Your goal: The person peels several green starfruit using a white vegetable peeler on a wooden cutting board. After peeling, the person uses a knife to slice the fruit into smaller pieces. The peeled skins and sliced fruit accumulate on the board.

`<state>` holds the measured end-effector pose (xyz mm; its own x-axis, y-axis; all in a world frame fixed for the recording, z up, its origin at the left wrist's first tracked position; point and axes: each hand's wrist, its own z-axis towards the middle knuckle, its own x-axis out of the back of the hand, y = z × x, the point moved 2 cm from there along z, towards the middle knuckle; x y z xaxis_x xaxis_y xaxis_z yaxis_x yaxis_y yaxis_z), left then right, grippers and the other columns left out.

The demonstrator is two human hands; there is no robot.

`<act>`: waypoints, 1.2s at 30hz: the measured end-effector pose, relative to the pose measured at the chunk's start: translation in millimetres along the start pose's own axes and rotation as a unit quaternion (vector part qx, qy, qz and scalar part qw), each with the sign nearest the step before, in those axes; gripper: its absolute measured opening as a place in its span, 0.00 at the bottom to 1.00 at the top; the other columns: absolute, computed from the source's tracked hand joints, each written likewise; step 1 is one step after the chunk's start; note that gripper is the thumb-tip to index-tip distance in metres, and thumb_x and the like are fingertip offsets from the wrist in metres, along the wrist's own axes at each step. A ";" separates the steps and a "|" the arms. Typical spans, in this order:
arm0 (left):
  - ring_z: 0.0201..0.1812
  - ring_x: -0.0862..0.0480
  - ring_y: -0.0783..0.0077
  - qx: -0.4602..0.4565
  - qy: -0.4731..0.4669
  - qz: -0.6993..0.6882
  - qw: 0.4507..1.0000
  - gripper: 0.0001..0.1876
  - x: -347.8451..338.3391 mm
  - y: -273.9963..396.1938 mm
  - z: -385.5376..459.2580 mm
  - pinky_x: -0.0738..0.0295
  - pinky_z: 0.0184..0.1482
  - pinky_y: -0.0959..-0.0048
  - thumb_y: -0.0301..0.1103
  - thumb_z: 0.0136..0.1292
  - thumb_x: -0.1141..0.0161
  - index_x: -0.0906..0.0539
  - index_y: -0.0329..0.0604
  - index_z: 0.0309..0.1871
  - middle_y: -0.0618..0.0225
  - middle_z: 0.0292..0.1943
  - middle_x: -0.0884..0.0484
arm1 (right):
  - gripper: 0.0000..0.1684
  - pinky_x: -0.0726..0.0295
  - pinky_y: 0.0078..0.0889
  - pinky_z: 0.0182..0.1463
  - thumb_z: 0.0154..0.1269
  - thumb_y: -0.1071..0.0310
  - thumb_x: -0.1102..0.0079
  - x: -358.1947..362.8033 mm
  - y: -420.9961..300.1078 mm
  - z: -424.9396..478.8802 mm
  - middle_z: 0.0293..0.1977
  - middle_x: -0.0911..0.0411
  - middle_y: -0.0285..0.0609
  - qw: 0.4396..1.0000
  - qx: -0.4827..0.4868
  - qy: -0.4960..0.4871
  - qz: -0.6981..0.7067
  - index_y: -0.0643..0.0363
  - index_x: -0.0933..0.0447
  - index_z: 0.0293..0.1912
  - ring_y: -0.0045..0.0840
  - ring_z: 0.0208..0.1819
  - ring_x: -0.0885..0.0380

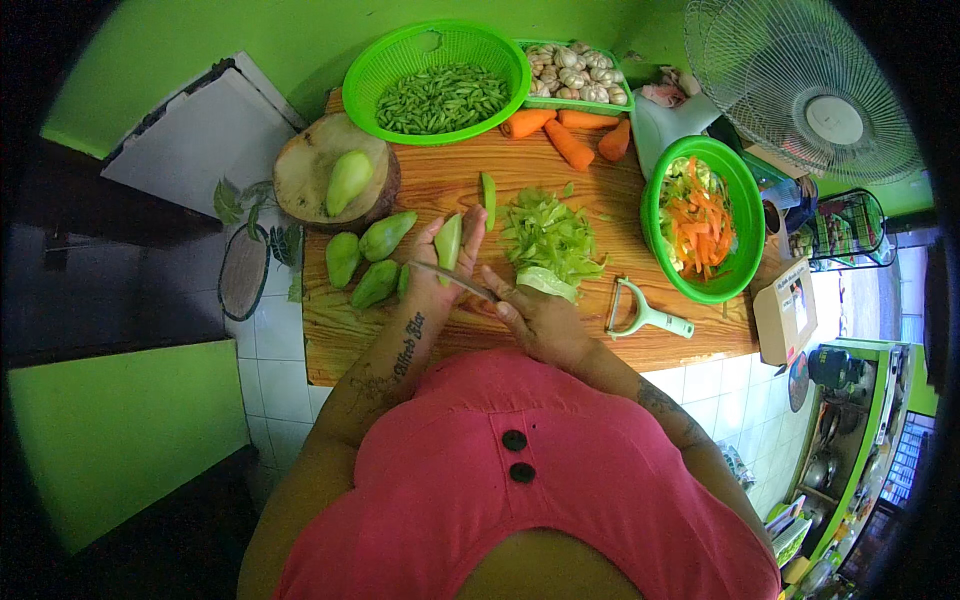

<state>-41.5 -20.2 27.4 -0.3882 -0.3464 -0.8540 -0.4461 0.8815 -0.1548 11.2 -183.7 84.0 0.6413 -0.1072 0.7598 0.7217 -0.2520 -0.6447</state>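
Observation:
My left hand (pixel 442 262) holds a pale green chayote wedge (pixel 448 241) in its palm. A knife (pixel 457 280) is gripped in my right hand (pixel 536 319), its blade crossing below the wedge. Another green wedge (pixel 489 201) lies just beyond my left fingers. A heap of thin green slices (pixel 551 240) rests on the wooden table beyond my right hand, with a pale cut piece (pixel 546 283) at its near edge. Several whole chayotes (pixel 386 235) lie left of my left hand, and one more chayote (pixel 349 181) sits on a round wood chopping block (pixel 300 176). To the right is a white peeler (pixel 651 315).
Along the table's (pixel 450 341) far side stand a green basket of pods (pixel 352 75) and a green tray of garlic (pixel 630 106), with carrots (pixel 570 144) before them. At right are a green basin (pixel 756 247) of cut vegetables, a fan (pixel 832 120) and a cardboard box (pixel 769 319).

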 end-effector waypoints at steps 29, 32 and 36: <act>0.50 0.24 0.57 -0.016 0.107 0.232 0.967 0.25 36.8 -46.2 -15.1 0.30 0.56 0.63 0.46 0.71 0.72 0.30 0.30 0.47 0.52 0.43 0.23 | 0.24 0.24 0.46 0.32 0.68 0.56 0.60 -16.4 24.8 2.4 0.31 0.22 0.53 0.994 -0.057 0.079 -0.049 0.48 0.39 0.62 0.47 0.30 0.23; 0.50 0.24 0.57 -0.012 0.141 0.237 0.961 0.24 23.4 -52.2 -24.0 0.30 0.55 0.64 0.44 0.70 0.68 0.30 0.29 0.48 0.51 0.45 0.24 | 0.25 0.23 0.45 0.32 0.68 0.55 0.61 -15.1 28.5 5.4 0.31 0.22 0.52 0.990 -0.106 0.046 -0.084 0.46 0.40 0.63 0.46 0.30 0.23; 0.51 0.26 0.54 0.231 -0.238 -0.029 0.943 0.23 38.9 -38.5 -19.7 0.31 0.57 0.61 0.42 0.68 0.62 0.32 0.27 0.53 0.48 0.49 0.26 | 0.27 0.23 0.46 0.36 0.68 0.54 0.62 -1.8 31.0 15.3 0.34 0.22 0.54 0.980 -0.163 0.019 -0.112 0.44 0.45 0.65 0.46 0.34 0.22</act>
<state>-55.3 -74.0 9.9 0.0804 -0.3124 -0.9465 -0.0146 0.9491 -0.3145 36.4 -176.7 61.4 0.4608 -0.0484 0.8862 0.7181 -0.5665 -0.4043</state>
